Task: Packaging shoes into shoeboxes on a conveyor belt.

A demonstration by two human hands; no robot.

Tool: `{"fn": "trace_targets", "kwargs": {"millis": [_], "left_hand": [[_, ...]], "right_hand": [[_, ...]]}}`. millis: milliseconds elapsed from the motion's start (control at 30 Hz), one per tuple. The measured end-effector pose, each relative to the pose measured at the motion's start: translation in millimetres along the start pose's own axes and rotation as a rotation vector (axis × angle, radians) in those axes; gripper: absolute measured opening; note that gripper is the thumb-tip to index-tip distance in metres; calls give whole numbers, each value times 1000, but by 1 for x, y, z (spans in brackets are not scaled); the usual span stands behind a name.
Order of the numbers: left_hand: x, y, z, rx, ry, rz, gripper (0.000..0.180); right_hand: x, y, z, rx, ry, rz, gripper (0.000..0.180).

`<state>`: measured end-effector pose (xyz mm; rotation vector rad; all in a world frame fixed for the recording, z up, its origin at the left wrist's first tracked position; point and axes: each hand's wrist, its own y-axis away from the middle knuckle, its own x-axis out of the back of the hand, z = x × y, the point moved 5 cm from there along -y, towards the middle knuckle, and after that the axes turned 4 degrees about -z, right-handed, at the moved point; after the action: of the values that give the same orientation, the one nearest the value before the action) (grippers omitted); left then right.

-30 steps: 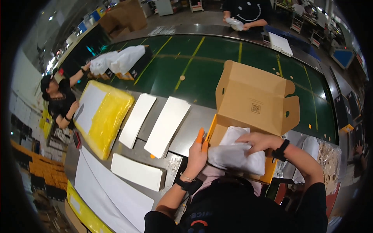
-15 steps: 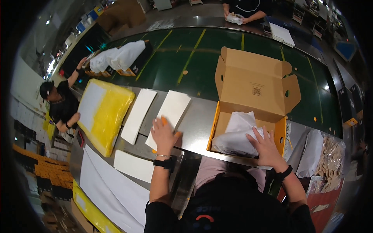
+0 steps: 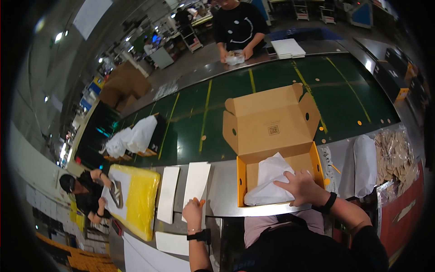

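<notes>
My left hand [image 3: 194, 212] is closed at the near end of a stack of white card sheets [image 3: 196, 179], with orange covers on its fingertips. Its thumb and forefinger pinch the top sheet's edge. Over an open cardboard box [image 3: 277, 204], orange outside and brown inside, my right hand [image 3: 300, 187] rests with fingers apart on white tissue paper [image 3: 268, 181]. What the paper covers is hidden. The box's lid [image 3: 269, 119] stands up at the far side.
Another white stack [image 3: 168, 195] and a yellow-wrapped pack [image 3: 141, 199] lie left. Right are a grey-white paper roll [image 3: 364, 165] and a bag of brown packets [image 3: 393, 156]. A green conveyor [image 3: 190, 131] runs beyond. Co-workers stand left, with a shoe [image 3: 116, 194], and opposite.
My left hand has gone from lying flat on the white stack to closing at its near edge. My right hand stays at the tissue paper. The view has tilted up; a shoe now shows left.
</notes>
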<state>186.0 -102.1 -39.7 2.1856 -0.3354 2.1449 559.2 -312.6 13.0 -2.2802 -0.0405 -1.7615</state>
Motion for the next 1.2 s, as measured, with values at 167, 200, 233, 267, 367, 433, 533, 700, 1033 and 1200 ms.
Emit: {"fn": "trace_targets", "kwargs": {"millis": [167,200,233,267,367,433,533,700,1033,1200], "left_hand": [[30,-6,-4,-83,210,74,21],[36,-14,-17,-20,221,133,25],[58,-21,6,-8,350,179,25],[81,-25,32,3,482,220,26],[142,-6,137,-427,611,437,25],[120,8,186,-714,510,304,22],[109,38,267,-1192,252,-159,34],[53,12,274,-1185,-58,-305,30],[52,34,287,-1185,-144,-501,35],[75,17,283,-1061,190,-561,67]], "right_hand": [[-4,12,3,-94,-14,10,80],[-1,8,1,-105,-13,25,80],[-4,9,3,-109,-31,-59,81],[-8,9,6,-114,-50,-142,82],[-11,10,11,-95,-131,-191,82],[-11,9,11,-113,-146,-246,81],[-12,22,20,-39,-144,-149,78],[38,94,92,-215,-225,191,75],[57,261,179,-1273,-219,389,96],[44,279,206,-1166,-569,740,87]]}}
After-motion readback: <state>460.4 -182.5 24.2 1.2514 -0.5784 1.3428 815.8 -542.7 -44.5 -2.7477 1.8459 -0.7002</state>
